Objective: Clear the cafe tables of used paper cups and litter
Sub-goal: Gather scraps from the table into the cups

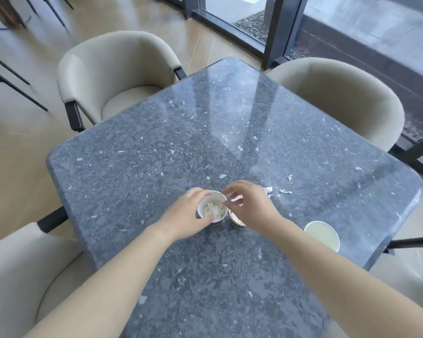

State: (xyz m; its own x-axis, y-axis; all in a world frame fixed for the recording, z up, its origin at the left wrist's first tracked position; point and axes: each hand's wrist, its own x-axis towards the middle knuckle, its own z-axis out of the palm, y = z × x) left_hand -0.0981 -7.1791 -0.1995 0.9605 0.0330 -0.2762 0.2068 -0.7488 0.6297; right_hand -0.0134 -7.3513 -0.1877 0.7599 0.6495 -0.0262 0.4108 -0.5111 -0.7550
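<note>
The left hand (187,214) is gripping a scrap-filled cup (212,209); the right hand (250,207) is pinching a paper scrap (237,198) in curled fingers beside it.

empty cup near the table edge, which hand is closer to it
Right. The right hand, pinching a paper scrap, is just left of the empty cup; the left hand is farther left, gripping the scrap-filled cup.
</note>
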